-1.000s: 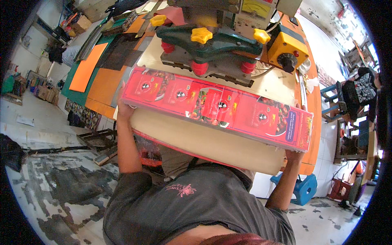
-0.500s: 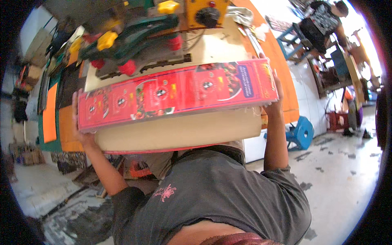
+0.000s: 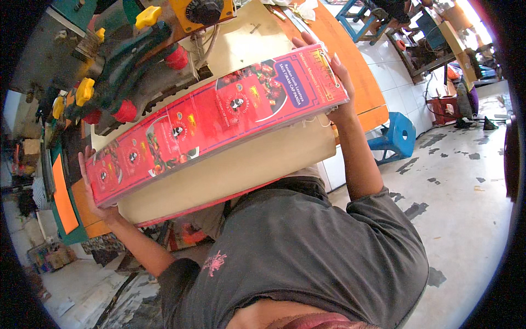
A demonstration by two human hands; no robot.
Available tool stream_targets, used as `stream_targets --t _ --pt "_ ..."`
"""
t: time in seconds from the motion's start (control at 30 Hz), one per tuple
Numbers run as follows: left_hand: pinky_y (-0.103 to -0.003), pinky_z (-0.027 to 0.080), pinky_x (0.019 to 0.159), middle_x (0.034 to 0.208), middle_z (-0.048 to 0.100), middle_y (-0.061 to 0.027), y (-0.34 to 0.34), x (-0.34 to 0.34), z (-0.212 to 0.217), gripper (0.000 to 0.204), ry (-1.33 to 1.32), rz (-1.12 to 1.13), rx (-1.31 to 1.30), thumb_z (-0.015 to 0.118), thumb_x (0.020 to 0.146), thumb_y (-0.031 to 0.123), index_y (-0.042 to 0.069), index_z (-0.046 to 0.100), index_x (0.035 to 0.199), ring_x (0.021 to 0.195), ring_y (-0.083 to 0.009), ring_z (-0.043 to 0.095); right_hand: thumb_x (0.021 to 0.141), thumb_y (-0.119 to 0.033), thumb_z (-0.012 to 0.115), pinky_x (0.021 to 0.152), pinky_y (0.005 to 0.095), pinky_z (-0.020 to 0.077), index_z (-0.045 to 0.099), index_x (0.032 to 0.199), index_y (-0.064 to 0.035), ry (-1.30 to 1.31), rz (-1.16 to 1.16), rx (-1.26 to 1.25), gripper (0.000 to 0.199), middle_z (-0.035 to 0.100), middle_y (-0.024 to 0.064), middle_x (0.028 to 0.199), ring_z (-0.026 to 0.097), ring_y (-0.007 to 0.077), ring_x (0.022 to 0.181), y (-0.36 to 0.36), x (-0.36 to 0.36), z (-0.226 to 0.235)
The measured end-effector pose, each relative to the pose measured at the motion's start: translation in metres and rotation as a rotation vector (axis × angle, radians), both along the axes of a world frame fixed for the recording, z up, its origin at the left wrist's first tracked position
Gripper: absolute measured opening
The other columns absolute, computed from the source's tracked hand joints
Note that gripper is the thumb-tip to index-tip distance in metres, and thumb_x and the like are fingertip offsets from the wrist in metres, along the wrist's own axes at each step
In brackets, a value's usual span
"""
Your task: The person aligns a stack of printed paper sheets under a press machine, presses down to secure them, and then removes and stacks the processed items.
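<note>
A long stack of red printed plastic-covered strips (image 3: 213,129), with food pictures on top, spans between my hands, its right end farther away. My left hand (image 3: 97,189) presses against its left end, fingers up along the edge. My right hand (image 3: 342,90) grips the right end, where thin string loops through the corner. Below the strips' near edge is a cream padded surface (image 3: 235,170) with a red lower edge. Just beyond the stack stands a machine with a dark green arm (image 3: 118,71), red knobs and yellow knobs.
The orange tabletop (image 3: 364,90) lies under and right of the stack, with a cream sheet (image 3: 246,41) at the far side. A yellow box with a black dial (image 3: 203,10) stands there. At right are a blue plastic stool (image 3: 395,140) and a worn floor (image 3: 449,192).
The stack now slants more in view, its right end farther and left end nearer, with both hands still on its ends. The whole view has turned; the person at upper right is mostly out of view.
</note>
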State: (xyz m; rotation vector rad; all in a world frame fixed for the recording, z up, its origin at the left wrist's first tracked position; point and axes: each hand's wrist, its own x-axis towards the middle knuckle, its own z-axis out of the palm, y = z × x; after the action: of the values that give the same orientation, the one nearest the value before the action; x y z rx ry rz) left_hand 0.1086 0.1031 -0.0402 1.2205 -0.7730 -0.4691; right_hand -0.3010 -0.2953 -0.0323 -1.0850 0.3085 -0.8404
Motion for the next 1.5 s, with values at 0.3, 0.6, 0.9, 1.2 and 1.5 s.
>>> stream_targets --t 0.3,0.6,0.9,1.2,1.5 --pt "-0.054 0.027 0.124 0.167 0.021 -0.0207 0.0 0.006 -0.012 0.093 0.005 0.07 -0.048 0.057 0.096 0.052 0.002 0.015 0.163 0.154 -0.0343 0.022 0.097 -0.055 0.048 0.111 0.0417 0.0486 0.03 0.156 0.0031 -0.018 0.014 0.054 0.085 0.044 0.0242 0.154 0.054 0.0296 0.136 -0.005 0.001 -0.004" --pt "-0.056 0.033 0.122 0.165 0.025 -0.0203 0.006 0.022 -0.027 0.084 -0.012 0.106 -0.067 0.06 0.098 0.044 0.007 0.02 0.162 0.152 -0.0356 0.029 0.095 -0.051 0.053 0.103 0.0379 0.0532 0.044 0.15 0.0008 0.027 0.056 0.116 0.076 0.06 0.0171 0.136 0.064 0.0242 0.12 -0.02 -0.004 -0.018" --pt "-0.057 0.035 0.12 0.166 0.023 -0.021 0.018 0.038 -0.044 0.086 0.04 0.085 -0.137 0.063 0.096 0.046 0.008 0.023 0.161 0.152 -0.0365 0.028 0.088 -0.063 0.06 0.099 0.038 0.0572 0.046 0.146 0.0037 0.061 0.006 0.137 0.089 0.062 0.0223 0.133 0.067 0.0266 0.116 -0.021 -0.001 -0.022" --pt "-0.056 0.032 0.122 0.165 0.03 -0.0154 0.033 0.03 -0.052 0.073 0.221 0.076 -0.218 0.039 0.106 0.054 0.009 0.023 0.161 0.15 -0.0341 0.034 0.083 -0.07 0.064 0.097 0.0386 0.0593 0.045 0.144 0.006 0.021 0.057 0.112 0.099 0.063 0.0241 0.13 0.069 0.0266 0.113 -0.024 0.001 -0.028" --pt "-0.053 0.023 0.127 0.161 0.035 -0.0164 0.043 0.038 -0.062 0.069 0.493 0.316 -0.135 0.021 0.11 0.055 0.005 0.033 0.156 0.148 -0.0302 0.036 0.084 -0.066 0.067 0.097 0.0386 0.0589 0.044 0.146 0.0053 -0.004 0.087 0.133 0.097 0.063 0.0212 0.129 0.069 0.0258 0.114 -0.028 -0.006 -0.032"
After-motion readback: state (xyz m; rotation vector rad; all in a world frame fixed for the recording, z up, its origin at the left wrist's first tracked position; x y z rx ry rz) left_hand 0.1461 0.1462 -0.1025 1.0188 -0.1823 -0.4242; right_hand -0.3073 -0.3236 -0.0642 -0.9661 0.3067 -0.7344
